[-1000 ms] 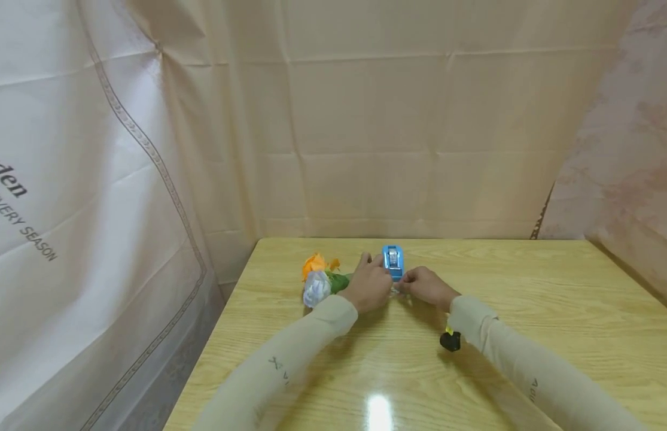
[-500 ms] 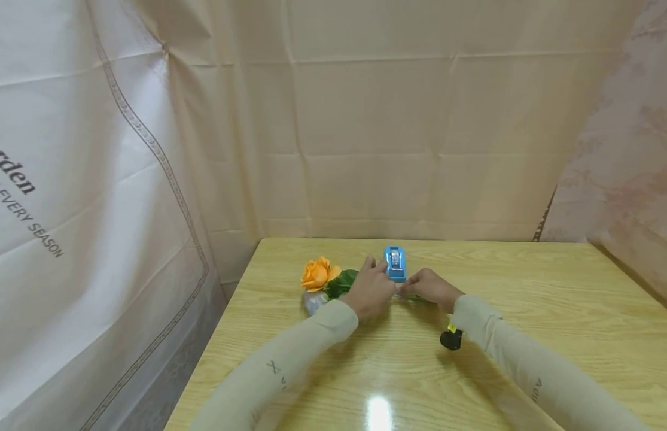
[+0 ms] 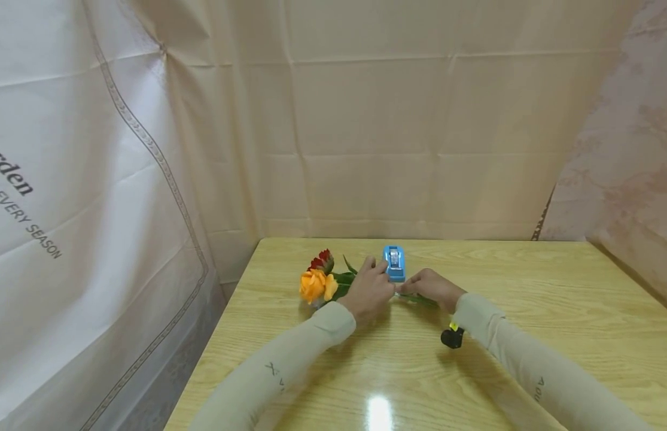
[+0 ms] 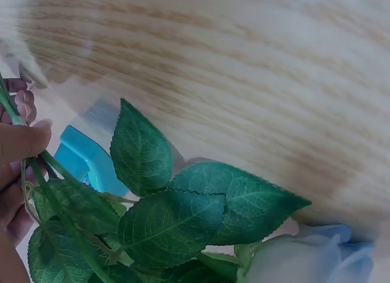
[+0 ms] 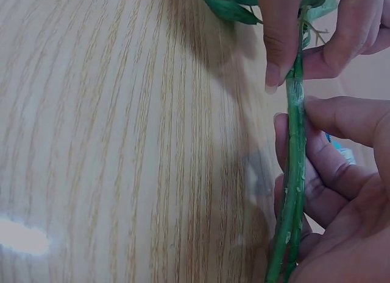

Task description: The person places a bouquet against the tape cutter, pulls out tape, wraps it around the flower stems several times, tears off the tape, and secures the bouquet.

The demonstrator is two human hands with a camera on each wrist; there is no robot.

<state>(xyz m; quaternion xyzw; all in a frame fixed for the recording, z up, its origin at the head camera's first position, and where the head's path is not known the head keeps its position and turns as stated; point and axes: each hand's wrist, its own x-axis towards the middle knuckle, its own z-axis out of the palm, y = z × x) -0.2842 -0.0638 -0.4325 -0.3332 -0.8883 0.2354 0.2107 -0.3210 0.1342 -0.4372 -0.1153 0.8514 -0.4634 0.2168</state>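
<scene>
A bunch of flowers lies across both hands: an orange rose (image 3: 313, 286), a red flower (image 3: 322, 261) behind it, and a pale rose (image 4: 314, 255) largely hidden in the head view. My left hand (image 3: 369, 291) pinches the green stems just below the leaves (image 4: 177, 216). Further down, my right hand (image 3: 431, 288) holds the same stems (image 5: 294, 167) between thumb and fingers. A band of clear tape (image 5: 295, 91) is round the stems between the hands. Just beyond the fingertips stands a blue tape dispenser (image 3: 394, 263).
The wooden table (image 3: 527, 299) extends to both sides and toward me. A cloth backdrop (image 3: 365, 137) hangs behind its far edge, with another cloth (image 3: 123, 209) on the left. A small black device (image 3: 451, 338) hangs below the right wrist.
The bunch has been turned about its stems: the orange rose has come round to the front, the red flower has appeared behind, and the pale rose has gone underneath. Both hands stay nearly in place.
</scene>
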